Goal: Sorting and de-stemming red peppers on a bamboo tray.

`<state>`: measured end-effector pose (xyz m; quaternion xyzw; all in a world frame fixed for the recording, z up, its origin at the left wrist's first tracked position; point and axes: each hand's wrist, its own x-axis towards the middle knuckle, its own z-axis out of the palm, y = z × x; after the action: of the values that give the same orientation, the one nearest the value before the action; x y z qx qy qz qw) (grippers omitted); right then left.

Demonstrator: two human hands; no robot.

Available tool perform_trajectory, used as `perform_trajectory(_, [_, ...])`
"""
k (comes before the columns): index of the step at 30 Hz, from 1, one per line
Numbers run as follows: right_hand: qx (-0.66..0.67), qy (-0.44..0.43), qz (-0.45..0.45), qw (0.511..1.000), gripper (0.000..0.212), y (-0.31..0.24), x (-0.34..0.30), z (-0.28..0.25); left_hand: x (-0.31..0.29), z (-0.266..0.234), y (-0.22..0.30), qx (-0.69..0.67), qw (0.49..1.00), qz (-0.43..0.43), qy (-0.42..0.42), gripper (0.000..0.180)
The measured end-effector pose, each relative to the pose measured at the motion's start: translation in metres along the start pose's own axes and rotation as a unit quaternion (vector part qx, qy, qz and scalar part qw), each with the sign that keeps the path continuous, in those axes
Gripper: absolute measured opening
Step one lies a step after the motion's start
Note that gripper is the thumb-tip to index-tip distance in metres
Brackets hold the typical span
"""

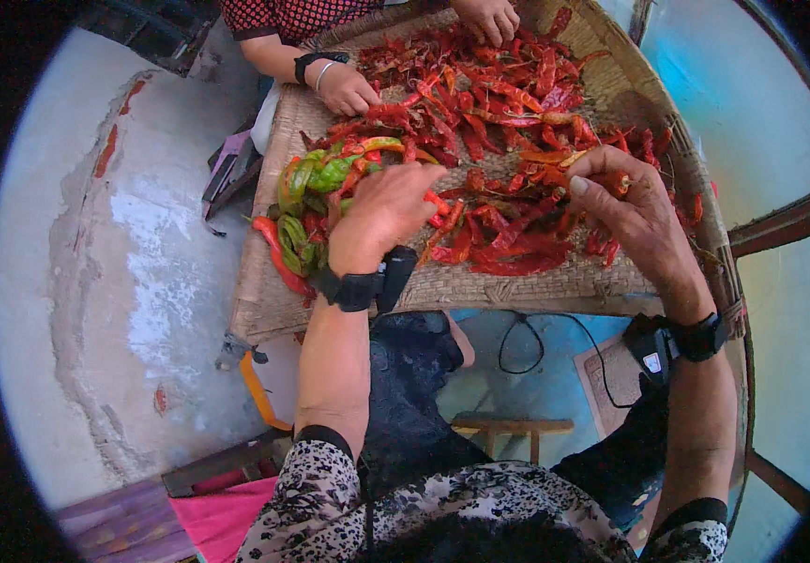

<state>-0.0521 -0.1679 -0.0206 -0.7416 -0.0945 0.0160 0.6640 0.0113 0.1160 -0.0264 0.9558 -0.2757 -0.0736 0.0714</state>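
While the left hand (pixel 381 214), grip unclear, adjoins the green peppers (pixel 333 174), right of them the right hand (pixel 637 202) pinches a red pepper (pixel 618 183).

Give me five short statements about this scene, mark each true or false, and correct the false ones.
1. Red peppers lie on a woven tray. True.
2. The green peppers lie at the picture's right end of the tray. False: they lie toward its left end.
3. The person's left hand is nearer the green peppers than the right hand is. True.
4. Only one of the person's wrists has a black band. False: both do, a left band and a right band.
5. A co-worker's hand is at the peppers across the tray. True.
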Motion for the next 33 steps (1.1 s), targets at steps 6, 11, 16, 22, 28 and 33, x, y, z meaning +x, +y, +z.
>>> perform_trajectory(6, [-0.031,-0.005,0.006,0.999,0.017,-0.002,0.002,0.0,0.009,0.018,0.009,0.015,0.998,-0.054,-0.031,0.043])
perform_trajectory(11, [-0.025,-0.005,-0.01,1.0,0.017,-0.004,0.001,0.004,0.023,0.031,0.015,-0.069,0.994,0.031,0.073,0.039])
perform_trajectory(16, [-0.044,-0.023,0.007,0.999,0.016,-0.005,0.002,0.002,0.031,0.035,0.017,-0.065,0.995,0.039,0.063,0.032])
perform_trajectory(22, [-0.019,-0.025,0.001,1.0,0.017,-0.004,-0.004,-0.003,0.035,0.006,0.026,-0.121,0.992,-0.032,-0.012,0.029])
perform_trajectory(28, [-0.075,0.009,-0.038,0.996,0.019,0.005,-0.003,0.005,0.023,-0.007,0.055,-0.529,0.848,-0.011,0.035,0.02])
perform_trajectory(33, [-0.08,0.023,-0.054,0.995,0.019,0.011,-0.003,0.011,0.029,0.0,0.083,-0.369,0.925,0.063,0.064,0.018])
